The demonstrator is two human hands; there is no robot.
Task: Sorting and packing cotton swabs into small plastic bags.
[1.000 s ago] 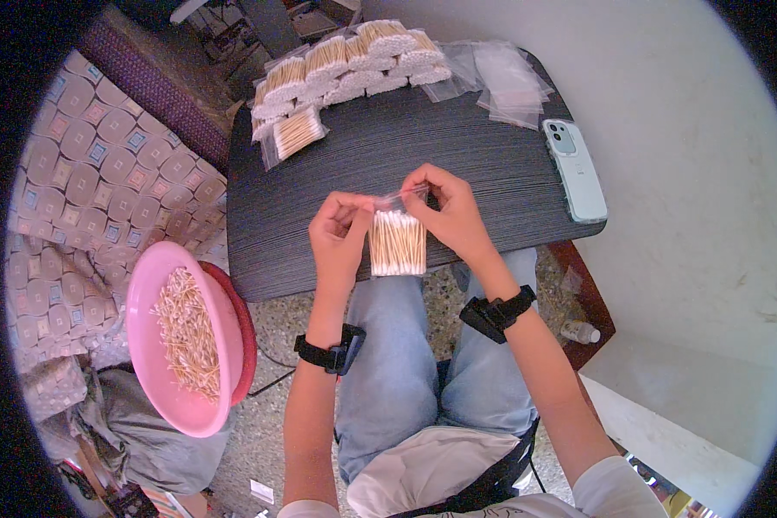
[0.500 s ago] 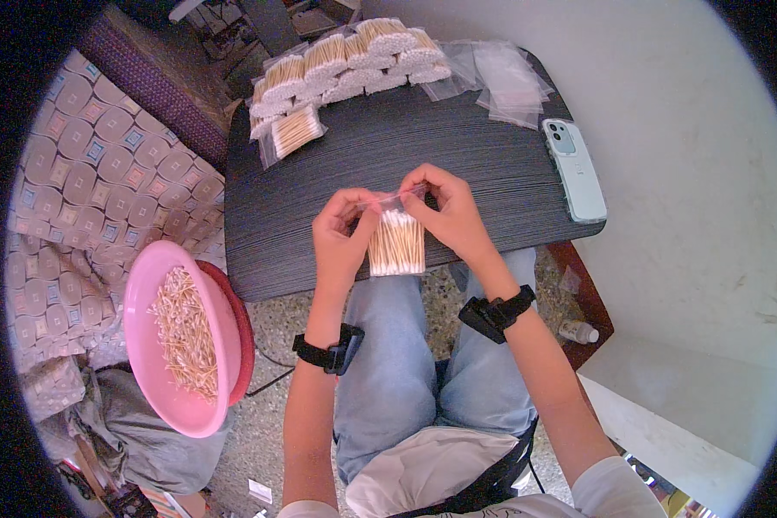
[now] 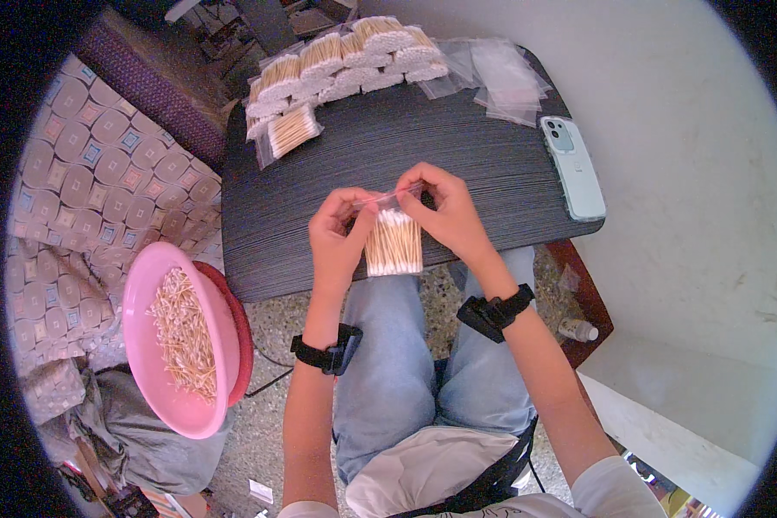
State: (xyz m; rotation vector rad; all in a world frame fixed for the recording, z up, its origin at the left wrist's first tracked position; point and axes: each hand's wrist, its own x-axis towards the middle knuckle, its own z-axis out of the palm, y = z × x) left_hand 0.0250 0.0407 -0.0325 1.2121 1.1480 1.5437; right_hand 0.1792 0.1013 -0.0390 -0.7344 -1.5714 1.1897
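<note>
A clear plastic zip bag of cotton swabs (image 3: 394, 244) hangs upright at the near edge of the dark table, its swabs lined up side by side. My left hand (image 3: 341, 231) pinches the bag's top edge at its left corner between thumb and fingers. Close beside it, my right hand (image 3: 440, 209) pinches the same edge farther right. Whether the bag's mouth is sealed cannot be made out. Farther back on the table, one filled bag of swabs (image 3: 293, 130) lies in front of a stacked pile of filled swab bags (image 3: 345, 62).
Flat clear bags (image 3: 507, 79) lie at the table's back right, and a pale blue phone (image 3: 573, 168) lies along its right edge. Left of the table (image 3: 457, 138), a pink basin (image 3: 143, 345) holds loose swabs. A bottle (image 3: 578, 330) is on the right, by the wall.
Both hands keep their pinch on the bag's top edge and have barely shifted, slightly to the left. Everything else stays as it was.
</note>
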